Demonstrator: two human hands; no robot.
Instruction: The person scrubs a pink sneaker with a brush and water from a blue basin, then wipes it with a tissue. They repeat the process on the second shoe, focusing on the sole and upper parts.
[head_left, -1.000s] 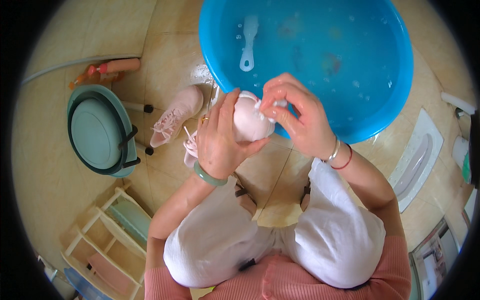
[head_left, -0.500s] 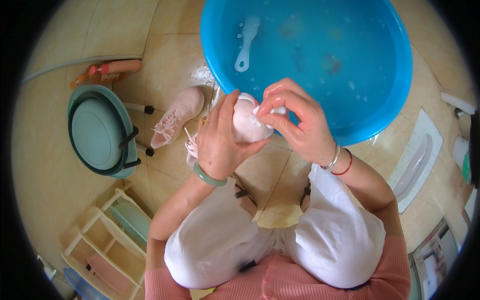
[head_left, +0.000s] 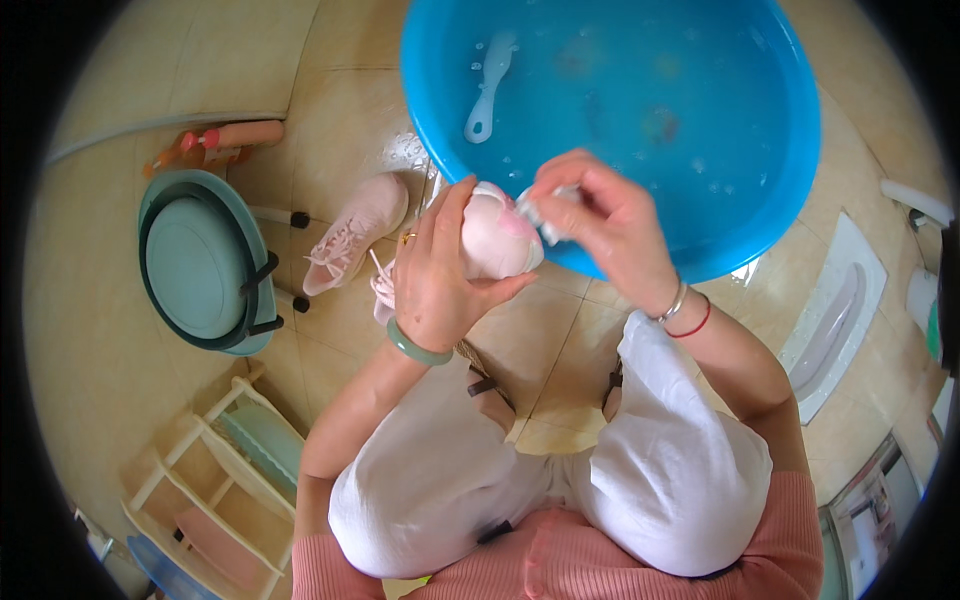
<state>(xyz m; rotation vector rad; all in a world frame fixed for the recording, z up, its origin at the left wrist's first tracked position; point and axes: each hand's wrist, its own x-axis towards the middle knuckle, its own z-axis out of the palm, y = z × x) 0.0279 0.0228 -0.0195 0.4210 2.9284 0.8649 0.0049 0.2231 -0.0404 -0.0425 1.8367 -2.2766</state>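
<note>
My left hand (head_left: 437, 262) is wrapped round a pale pink sneaker (head_left: 497, 240), whose heel end points toward the basin; its laces hang out on the left of the hand. A darker pink patch shows along the sneaker's edge. Pinched in the fingers of my right hand (head_left: 607, 215) is a crumpled white wad (head_left: 552, 212), perhaps tissue or cloth, close beside that edge. Whether the wad touches the shoe is hard to make out. Both hands are at the near rim of a large blue basin (head_left: 432, 130) holding cloudy water.
A whitish brush (head_left: 490, 90) lies in the basin. The other pink sneaker (head_left: 357, 232) rests on the wet tiled floor. To the left are green folding basins (head_left: 195, 265), a pinkish bottle (head_left: 250, 133) and a cream rack (head_left: 215, 490). A white floor-level fixture (head_left: 835, 315) is at right.
My right hand has drawn the white wad slightly away from the sneaker, toward the right, uncovering the darker pink patch. My left hand keeps its hold, almost unmoved.
</note>
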